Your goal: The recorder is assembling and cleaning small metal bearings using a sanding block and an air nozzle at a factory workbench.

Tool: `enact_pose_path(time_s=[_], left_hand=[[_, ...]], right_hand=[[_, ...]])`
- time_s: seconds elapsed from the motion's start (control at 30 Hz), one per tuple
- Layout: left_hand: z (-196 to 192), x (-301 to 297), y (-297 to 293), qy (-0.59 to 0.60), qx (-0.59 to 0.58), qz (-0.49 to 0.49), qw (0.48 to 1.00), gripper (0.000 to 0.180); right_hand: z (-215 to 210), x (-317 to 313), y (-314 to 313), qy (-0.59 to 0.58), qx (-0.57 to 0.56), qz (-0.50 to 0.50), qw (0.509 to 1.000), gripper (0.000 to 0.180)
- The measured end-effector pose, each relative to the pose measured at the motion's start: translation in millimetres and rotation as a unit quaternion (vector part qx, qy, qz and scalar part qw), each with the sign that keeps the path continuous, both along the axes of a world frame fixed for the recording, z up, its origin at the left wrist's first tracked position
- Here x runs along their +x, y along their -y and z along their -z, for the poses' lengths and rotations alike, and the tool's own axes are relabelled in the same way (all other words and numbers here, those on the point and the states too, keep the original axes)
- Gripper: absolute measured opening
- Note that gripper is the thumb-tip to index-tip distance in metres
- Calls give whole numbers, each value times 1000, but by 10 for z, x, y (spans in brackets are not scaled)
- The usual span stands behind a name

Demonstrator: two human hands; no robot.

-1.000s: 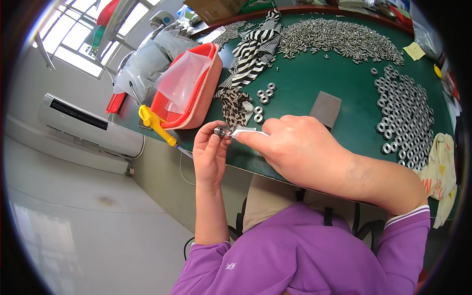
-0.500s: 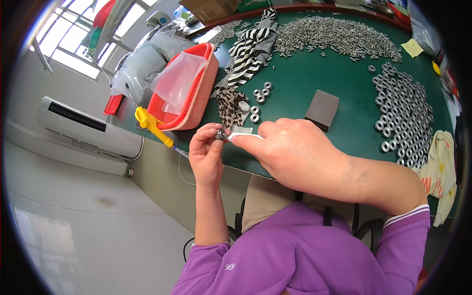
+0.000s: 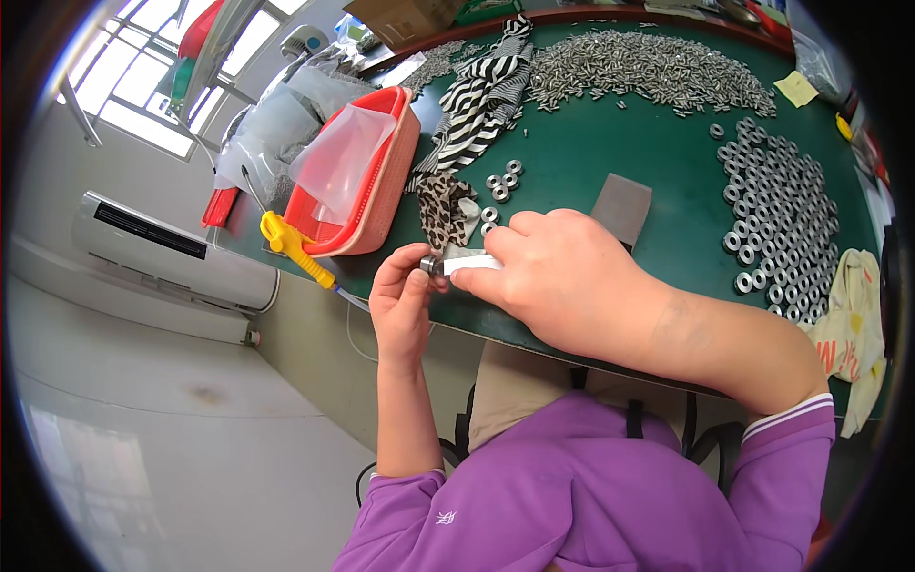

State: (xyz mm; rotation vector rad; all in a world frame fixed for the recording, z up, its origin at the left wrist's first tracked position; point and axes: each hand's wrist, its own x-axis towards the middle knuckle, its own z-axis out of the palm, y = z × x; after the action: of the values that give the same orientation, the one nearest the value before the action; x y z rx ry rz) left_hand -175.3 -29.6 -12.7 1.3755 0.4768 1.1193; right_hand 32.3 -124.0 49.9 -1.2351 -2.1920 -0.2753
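Fingers of the left hand (image 3: 400,303) pinch a small metal nut (image 3: 428,264) at the near edge of the green table (image 3: 610,153), while the right hand (image 3: 562,276) closes around a white-handled tool (image 3: 470,261) whose tip meets that nut. Just beyond the hands on the table lie a few loose nuts (image 3: 500,186), a leopard-print cloth (image 3: 446,207) and a grey pad (image 3: 621,205); an orange basket (image 3: 386,186) stands to the left.

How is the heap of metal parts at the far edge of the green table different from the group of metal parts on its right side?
The far heap holds thin, long pin-like pieces, piled densely in a wide band; the right group holds round rings with a hole, lying mostly flat in one layer and more spread out. The far heap runs across the table; the right group runs along its right edge. Both are silvery metal and lie loose on the table.
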Motion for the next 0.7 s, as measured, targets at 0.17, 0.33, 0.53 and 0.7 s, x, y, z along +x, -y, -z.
enact_pose_path(time_s=[0.17,0.33,0.53,0.7], left_hand=[[-49,27,9,9,-48,-36,998,27],[-113,22,19,-27,-13,-69,997,40],[-142,-21,48,-57,48,-41,996,55],[-149,14,69,-17,63,-27,998,55]], right_hand=[[-136,45,43,-10,-27,9,1000,30],[-123,62,1,-56,-23,2,998,13],[-66,38,-7,-82,-91,-22,992,18],[-80,40,-18,-113,-135,-28,984,19]])
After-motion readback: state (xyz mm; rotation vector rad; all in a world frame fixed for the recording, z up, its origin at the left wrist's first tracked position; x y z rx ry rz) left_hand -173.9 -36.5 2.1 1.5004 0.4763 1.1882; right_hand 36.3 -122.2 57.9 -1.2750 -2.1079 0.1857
